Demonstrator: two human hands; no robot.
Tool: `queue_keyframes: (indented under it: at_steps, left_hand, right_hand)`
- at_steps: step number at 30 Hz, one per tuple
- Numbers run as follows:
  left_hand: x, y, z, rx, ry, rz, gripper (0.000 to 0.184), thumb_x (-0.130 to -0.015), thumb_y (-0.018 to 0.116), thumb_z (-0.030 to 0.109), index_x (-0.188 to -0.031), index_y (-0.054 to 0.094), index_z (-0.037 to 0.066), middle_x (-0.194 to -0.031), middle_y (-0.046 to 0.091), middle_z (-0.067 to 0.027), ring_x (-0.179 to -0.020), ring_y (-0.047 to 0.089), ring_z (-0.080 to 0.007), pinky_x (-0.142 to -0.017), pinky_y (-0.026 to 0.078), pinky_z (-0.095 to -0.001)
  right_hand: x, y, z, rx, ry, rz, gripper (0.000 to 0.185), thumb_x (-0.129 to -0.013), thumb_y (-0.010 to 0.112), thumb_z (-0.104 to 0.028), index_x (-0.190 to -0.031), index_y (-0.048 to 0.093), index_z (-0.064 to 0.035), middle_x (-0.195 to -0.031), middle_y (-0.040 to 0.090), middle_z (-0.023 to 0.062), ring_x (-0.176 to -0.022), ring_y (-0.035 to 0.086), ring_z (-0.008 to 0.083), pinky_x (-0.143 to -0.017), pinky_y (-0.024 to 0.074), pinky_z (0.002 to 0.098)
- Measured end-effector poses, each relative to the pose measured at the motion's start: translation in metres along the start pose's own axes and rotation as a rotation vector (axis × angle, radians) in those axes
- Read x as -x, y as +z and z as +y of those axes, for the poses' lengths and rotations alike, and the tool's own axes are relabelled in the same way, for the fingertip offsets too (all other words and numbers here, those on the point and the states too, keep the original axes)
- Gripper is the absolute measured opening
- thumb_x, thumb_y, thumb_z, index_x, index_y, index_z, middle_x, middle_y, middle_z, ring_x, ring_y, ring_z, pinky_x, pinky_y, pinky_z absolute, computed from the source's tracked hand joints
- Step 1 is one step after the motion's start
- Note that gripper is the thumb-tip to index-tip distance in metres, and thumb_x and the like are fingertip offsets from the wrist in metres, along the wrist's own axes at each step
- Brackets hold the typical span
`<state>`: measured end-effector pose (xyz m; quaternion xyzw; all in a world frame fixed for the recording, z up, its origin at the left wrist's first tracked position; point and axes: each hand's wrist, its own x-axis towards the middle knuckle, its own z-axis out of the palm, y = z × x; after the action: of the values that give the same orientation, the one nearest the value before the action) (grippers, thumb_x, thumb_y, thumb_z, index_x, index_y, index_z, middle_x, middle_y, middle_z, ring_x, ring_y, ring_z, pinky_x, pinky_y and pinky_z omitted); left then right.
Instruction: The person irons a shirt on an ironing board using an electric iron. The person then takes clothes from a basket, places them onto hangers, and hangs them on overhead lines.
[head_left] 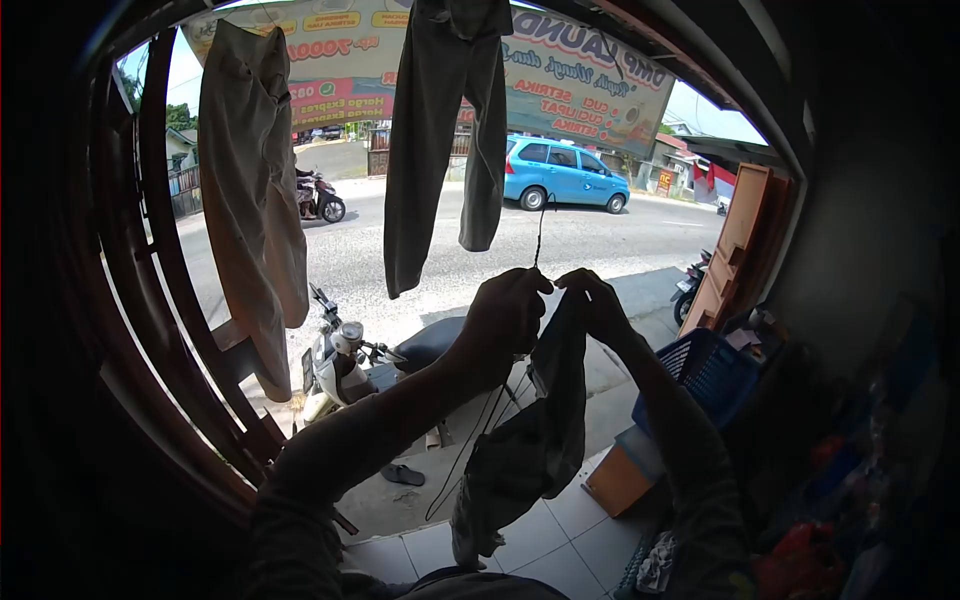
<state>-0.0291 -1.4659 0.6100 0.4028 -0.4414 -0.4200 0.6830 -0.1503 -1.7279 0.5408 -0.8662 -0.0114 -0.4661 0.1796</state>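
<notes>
My left hand (508, 312) is closed round the neck of a wire hanger (540, 240), whose hook points up above my fingers. The hanger's thin wire loop slants down below this hand, partly behind a dark garment (540, 430). My right hand (597, 308), close beside the left, pinches the upper end of that garment. The cloth hangs down in folds, dark against the light, and its exact kind cannot be made out. Ahead hang dark trousers (440, 130) and, at left, paler trousers (250, 190).
A blue basket (700, 375) stands at right near an open wooden door (735, 245). Outside, a scooter (345, 365) is parked in front of me. A sandal (403, 474) lies on the ground. A banner (340, 60) hangs across the opening; a blue car (562, 173) is on the road.
</notes>
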Motion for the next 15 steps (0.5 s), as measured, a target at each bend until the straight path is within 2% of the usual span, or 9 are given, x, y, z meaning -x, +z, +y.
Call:
queue_keyframes:
  at_steps: [2,3,5,7,9,11,12,13,15]
  left_hand:
    - [-0.039,0.000,0.000,0.017,0.007,0.058,0.015,-0.100,0.056,0.020,-0.096,0.060,0.007,-0.065,0.041,0.0035,-0.049,0.034,-0.0063,-0.045,0.027,-0.0263]
    - [-0.053,0.000,0.004,0.027,0.003,0.119,0.014,-0.101,0.055,0.020,-0.095,0.059,0.008,-0.065,0.041,0.0038,-0.048,0.033,-0.0062,-0.045,0.027,-0.0264]
    - [-0.086,-0.012,0.005,0.009,0.088,0.224,0.014,-0.101,0.054,0.020,-0.095,0.060,0.008,-0.065,0.041,0.0038,-0.047,0.032,-0.0062,-0.044,0.027,-0.0266]
    - [-0.117,-0.029,0.002,-0.027,0.203,0.378,0.020,-0.103,0.052,0.025,-0.096,0.061,0.009,-0.069,0.043,0.0030,-0.048,0.033,-0.0066,-0.044,0.028,-0.0273]
    - [-0.132,-0.038,0.018,-0.210,0.310,0.495,0.024,-0.104,0.052,0.028,-0.098,0.063,0.008,-0.074,0.047,0.0016,-0.053,0.039,-0.0066,-0.048,0.033,-0.0276]
    - [-0.163,-0.063,0.023,-0.301,0.393,0.595,0.027,-0.104,0.052,0.029,-0.105,0.065,0.005,-0.082,0.053,-0.0013,-0.066,0.047,-0.0083,-0.060,0.040,-0.0272]
    - [-0.177,-0.071,0.032,-0.234,0.448,0.620,0.029,-0.103,0.052,0.029,-0.105,0.065,0.004,-0.083,0.054,-0.0016,-0.067,0.049,-0.0099,-0.062,0.041,-0.0283]
    - [-0.186,-0.078,0.042,-0.168,0.504,0.646,0.030,-0.103,0.051,0.029,-0.106,0.066,0.003,-0.084,0.055,-0.0020,-0.068,0.050,-0.0115,-0.064,0.042,-0.0294]
    - [-0.200,-0.096,0.073,-0.223,0.453,0.770,0.030,-0.103,0.050,0.028,-0.101,0.066,0.003,-0.082,0.056,-0.0038,-0.071,0.053,-0.0138,-0.069,0.045,-0.0331]
  right_hand:
    - [-0.027,-0.001,0.018,0.472,-0.231,0.116,0.013,-0.100,0.058,-0.008,-0.108,0.065,-0.0014,-0.102,0.066,0.0133,-0.098,0.065,0.0250,-0.086,0.0498,0.0358]
    - [-0.040,-0.002,0.009,0.466,-0.252,0.126,0.013,-0.100,0.058,-0.008,-0.108,0.065,-0.0014,-0.102,0.066,0.0133,-0.098,0.065,0.0250,-0.086,0.0498,0.0358]
    - [-0.063,-0.007,-0.051,0.348,0.107,0.235,0.017,-0.103,0.057,-0.015,-0.111,0.067,-0.0033,-0.095,0.069,0.0127,-0.091,0.069,0.0259,-0.078,0.0525,0.0370]
    - [-0.077,-0.019,-0.118,0.176,0.242,-0.097,0.025,-0.106,0.055,-0.024,-0.115,0.067,-0.0034,-0.078,0.069,0.0113,-0.068,0.069,0.0243,-0.064,0.0522,0.0369]
    - [-0.090,-0.014,-0.160,0.113,0.132,-0.411,0.041,-0.104,0.059,-0.037,-0.117,0.066,0.0006,-0.057,0.061,0.0082,-0.047,0.062,0.0236,-0.052,0.0488,0.0377]
    - [-0.110,-0.007,-0.177,0.215,0.098,-0.589,0.054,-0.100,0.064,-0.046,-0.113,0.065,0.0057,-0.049,0.058,0.0069,-0.042,0.061,0.0229,-0.049,0.0485,0.0368]
    - [-0.127,-0.003,-0.175,0.291,0.065,-0.616,0.054,-0.097,0.067,-0.044,-0.111,0.064,0.0080,-0.046,0.057,0.0069,-0.042,0.063,0.0228,-0.048,0.0493,0.0352]
    - [-0.144,0.002,-0.166,0.358,0.030,-0.626,0.047,-0.094,0.071,-0.035,-0.111,0.064,0.0084,-0.050,0.060,0.0095,-0.047,0.067,0.0256,-0.051,0.0527,0.0376]
    - [-0.176,0.018,-0.127,0.374,-0.121,-0.583,0.041,-0.092,0.072,-0.033,-0.107,0.064,0.0054,-0.058,0.061,0.0110,-0.053,0.065,0.0268,-0.057,0.0501,0.0383]
